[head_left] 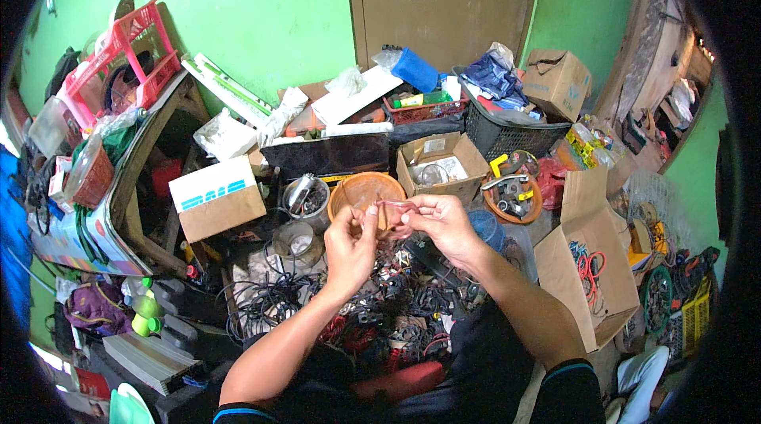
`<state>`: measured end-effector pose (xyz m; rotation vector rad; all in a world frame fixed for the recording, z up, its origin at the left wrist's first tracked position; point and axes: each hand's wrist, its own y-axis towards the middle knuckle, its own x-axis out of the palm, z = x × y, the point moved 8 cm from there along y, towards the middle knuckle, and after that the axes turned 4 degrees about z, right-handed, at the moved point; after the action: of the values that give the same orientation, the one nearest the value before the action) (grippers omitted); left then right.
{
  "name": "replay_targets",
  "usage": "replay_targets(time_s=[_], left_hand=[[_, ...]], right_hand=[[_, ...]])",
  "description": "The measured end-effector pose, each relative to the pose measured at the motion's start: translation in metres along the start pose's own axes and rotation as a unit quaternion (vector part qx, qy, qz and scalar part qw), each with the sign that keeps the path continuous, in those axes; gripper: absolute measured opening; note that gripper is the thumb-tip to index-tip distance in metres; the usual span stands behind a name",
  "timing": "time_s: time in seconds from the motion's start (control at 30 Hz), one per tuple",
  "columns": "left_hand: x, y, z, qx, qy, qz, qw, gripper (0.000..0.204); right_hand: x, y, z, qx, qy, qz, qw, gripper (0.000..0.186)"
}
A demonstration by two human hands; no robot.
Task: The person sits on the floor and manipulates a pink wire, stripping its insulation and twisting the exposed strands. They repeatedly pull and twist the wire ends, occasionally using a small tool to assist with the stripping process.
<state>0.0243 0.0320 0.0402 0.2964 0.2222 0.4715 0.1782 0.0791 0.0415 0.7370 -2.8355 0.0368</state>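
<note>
A thin reddish strand that looks like wire (399, 204) is stretched in a loop between my two hands. My left hand (353, 243) pinches one end between thumb and fingertips. My right hand (450, 227) has its thumb and fingers closed on the other side. Both hands are raised in front of an orange plastic tub (338, 196), whose near side they partly cover. Below them lies a heap of black cables (277, 301) with many small mixed parts.
Grey buckets (307, 200) stand left of the tub. Behind is an open cardboard box (468, 156); another tall open carton (547, 254), with red and blue wires inside, stands at the right. A round orange basket (533, 214) holds tools. A wooden cabinet (123, 206) borders the left.
</note>
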Motion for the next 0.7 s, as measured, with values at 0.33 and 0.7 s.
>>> replay_targets(time_s=[0.33,0.7], left_hand=[[0.031,-0.003,0.003,-0.104,-0.253,-0.156,0.949,0.022],[0.006,0.013,-0.010,-0.083,-0.168,-0.018,0.982,0.021]], right_hand=[[0.017,-0.017,-0.008,0.054,0.152,-0.180,0.970,0.015],[0.015,-0.039,-0.074,-0.371,-0.492,0.119,0.778,0.024]])
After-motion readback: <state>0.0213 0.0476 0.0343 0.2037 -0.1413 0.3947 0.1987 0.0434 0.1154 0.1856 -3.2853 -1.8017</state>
